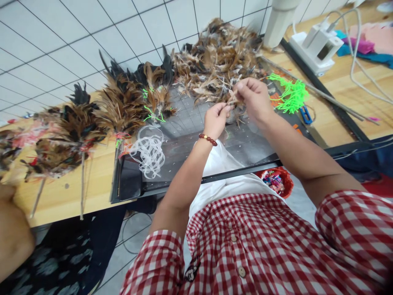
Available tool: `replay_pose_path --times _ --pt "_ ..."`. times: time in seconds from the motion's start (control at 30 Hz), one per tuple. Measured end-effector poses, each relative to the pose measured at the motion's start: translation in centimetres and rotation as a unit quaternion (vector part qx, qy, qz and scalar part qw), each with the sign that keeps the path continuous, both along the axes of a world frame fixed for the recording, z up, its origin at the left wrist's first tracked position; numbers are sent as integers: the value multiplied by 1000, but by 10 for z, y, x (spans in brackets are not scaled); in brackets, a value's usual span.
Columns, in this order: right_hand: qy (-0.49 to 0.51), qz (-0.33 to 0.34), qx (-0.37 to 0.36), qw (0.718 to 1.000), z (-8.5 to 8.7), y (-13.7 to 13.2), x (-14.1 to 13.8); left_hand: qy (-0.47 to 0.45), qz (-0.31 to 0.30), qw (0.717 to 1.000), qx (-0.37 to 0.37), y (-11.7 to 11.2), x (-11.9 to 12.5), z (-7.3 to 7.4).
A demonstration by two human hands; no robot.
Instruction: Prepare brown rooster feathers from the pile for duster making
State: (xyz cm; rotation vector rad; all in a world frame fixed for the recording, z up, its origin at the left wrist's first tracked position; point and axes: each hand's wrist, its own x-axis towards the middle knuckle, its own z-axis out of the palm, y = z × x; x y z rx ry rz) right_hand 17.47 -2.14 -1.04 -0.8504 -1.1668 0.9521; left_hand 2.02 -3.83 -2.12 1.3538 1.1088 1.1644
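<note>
My left hand [215, 119], with a beaded bracelet at the wrist, is closed in a pinch on small brown feathers. Close beside it my right hand [253, 97] is also closed, thumb against fingers, on a feather tip that is partly hidden. Both hands are over a dark glass-like tray [190, 141]. Just beyond them a large heap of loose brown feathers [219, 53] lies against the tiled wall. Bright green strings [290, 95] lie to the right of my right hand. Left of my left hand is a tangle of clear plastic strip [149, 151].
Feather bundles [118, 102] stand left, some on sticks [82, 186]. A blue cutter [306, 114], long rods [334, 102], a power strip [317, 45] and a white pipe [279, 24] are right. A red basket [287, 184] sits below. Another person's arm [14, 229] shows at left.
</note>
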Motion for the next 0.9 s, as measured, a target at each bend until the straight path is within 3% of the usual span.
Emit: replay_pose_path --times 0.1,0.27,0.37,0.47,0.6,0.73,0.9 --pt "72 25 -4 997 10 0 9 -59 32 996 -60 2 0 0" --pt "-34 163 -61 984 18 -14 5 -188 54 970 -148 6 -4 2" --pt "-81 132 -31 987 12 -18 -5 -215 41 960 -172 2 -3 6" --pt "-129 42 0 991 4 -16 -10 -217 17 959 -182 -3 0 10" --pt "-222 -42 54 973 -2 -13 -6 -199 -13 964 -178 -7 2 11" --pt "-231 -49 73 969 -7 -9 -3 -170 -29 970 -169 -7 2 11" --pt "-130 -14 18 991 -8 -5 -2 -169 -46 973 -150 -7 1 13"
